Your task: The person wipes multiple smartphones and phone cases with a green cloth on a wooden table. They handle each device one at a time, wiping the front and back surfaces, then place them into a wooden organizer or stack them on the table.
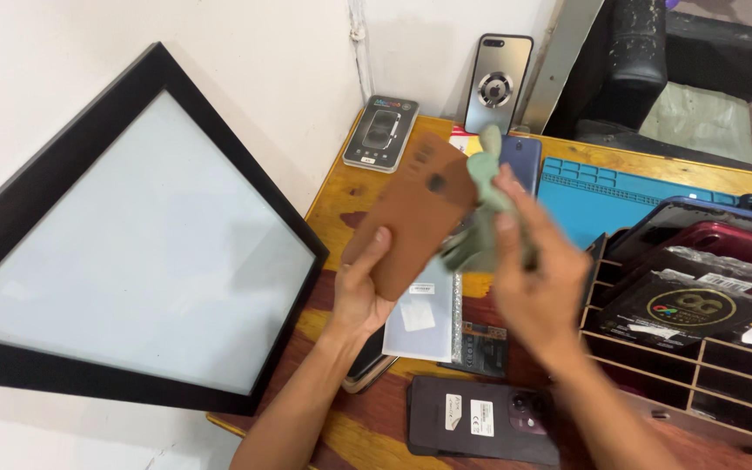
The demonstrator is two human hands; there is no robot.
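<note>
The left hand point(360, 292) is holding a phone case point(415, 213) up over the counter point(341, 196), just left of the right hand point(537, 278). A phone point(480, 419) is lying below both hands; a slotted rack point(698, 348) is standing right of the right hand; a framed panel point(124, 235) is leaning left.

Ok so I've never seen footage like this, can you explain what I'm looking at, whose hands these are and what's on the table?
There is no machine here. One camera sits on a person's head and looks down at their own two bare hands above a wooden table. The left hand holds a brown phone case. The right hand grips a pale green cloth, blurred by motion. On the table lie a dark phone, face down, a blue mat and a rack of phone cases. A black picture frame leans at the left.
</note>
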